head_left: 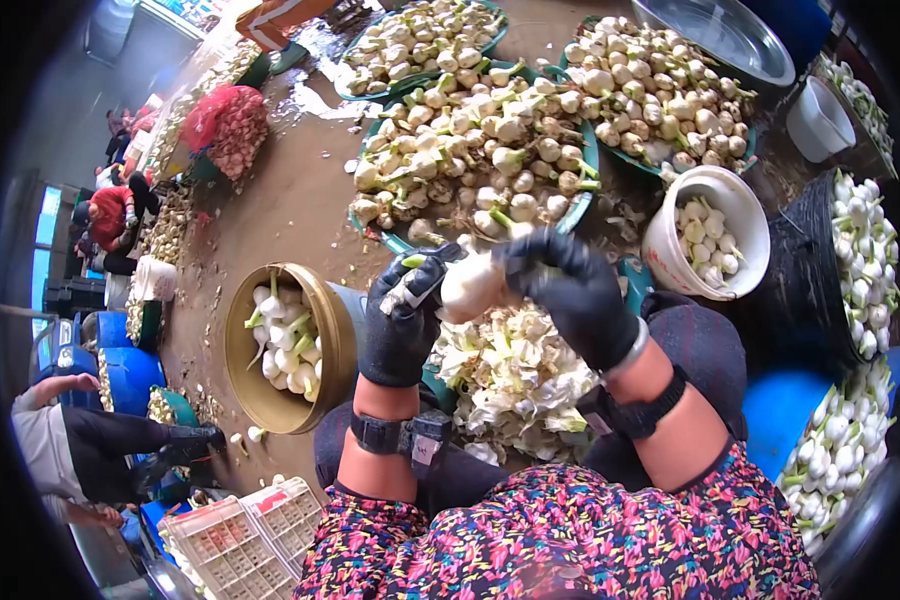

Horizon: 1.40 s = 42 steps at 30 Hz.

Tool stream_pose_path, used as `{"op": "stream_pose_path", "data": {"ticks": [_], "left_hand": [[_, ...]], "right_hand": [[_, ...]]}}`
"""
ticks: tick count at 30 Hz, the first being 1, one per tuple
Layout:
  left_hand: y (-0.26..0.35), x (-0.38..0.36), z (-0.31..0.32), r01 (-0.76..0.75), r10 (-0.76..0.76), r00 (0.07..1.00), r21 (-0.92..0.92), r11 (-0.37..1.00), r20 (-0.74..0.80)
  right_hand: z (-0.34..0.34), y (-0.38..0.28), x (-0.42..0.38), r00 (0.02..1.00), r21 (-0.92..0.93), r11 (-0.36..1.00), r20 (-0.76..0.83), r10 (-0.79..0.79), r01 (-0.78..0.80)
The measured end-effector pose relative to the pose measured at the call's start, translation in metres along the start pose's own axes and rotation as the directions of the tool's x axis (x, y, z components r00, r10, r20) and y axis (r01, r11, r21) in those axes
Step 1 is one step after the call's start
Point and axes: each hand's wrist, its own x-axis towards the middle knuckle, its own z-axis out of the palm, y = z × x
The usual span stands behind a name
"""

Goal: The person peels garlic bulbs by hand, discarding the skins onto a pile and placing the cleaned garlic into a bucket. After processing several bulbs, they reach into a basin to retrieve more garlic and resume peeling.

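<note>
Now holding one white bulb (pixel 470 288) in the left hand (pixel 400 320), with the right hand (pixel 573 292) bent against it, too hidden to tell how tight. On the left wrist, one tag (pixel 425 450), too small to read. Below, many peels (pixel 510 375). Nearest, one tan bucket (pixel 338 335) left, one white bucket (pixel 660 243) right. Ahead, three bulb heaps (pixel 450 150) blocking the floor (pixel 285 200).

a vegetable-processing workshop: basins (pixel 591 152) heaped with bulbs (pixel 450 140), filled buckets (pixel 750 225), piled peelings (pixel 510 375), workers (pixel 108 215).
</note>
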Motion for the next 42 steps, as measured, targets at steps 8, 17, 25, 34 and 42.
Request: {"op": "stream_pose_path", "data": {"ticks": [8,17,25,34,42], "left_hand": [[-0.023,-0.012,0.009,0.058,-0.051,0.998,-0.283,0.958,0.032],[-0.022,-0.015,0.015,0.38,-0.336,0.924,-0.314,0.87,0.185],[-0.026,-0.001,-0.148,0.419,-0.483,0.826,-0.256,0.871,-0.29],[-0.077,0.04,-0.015,0.189,-0.257,0.865,0.196,0.962,0.431],[-0.185,0.041,0.131,-0.275,-0.64,0.357,0.731,0.625,0.681]], "right_hand": [[-0.008,0.001,-0.017,0.679,-0.849,0.516,0.316,0.662,-0.109],[-0.003,0.033,-0.001,0.977,-0.513,0.832,-0.13,0.166,-0.21],[-0.003,0.01,-0.01,0.913,-0.837,0.513,0.038,0.406,-0.193],[-0.005,0.03,-0.017,0.94,-0.888,0.46,0.173,0.295,0.019],[-0.017,0.019,-0.01,0.939,-0.917,0.389,0.059,0.339,-0.084]]}}
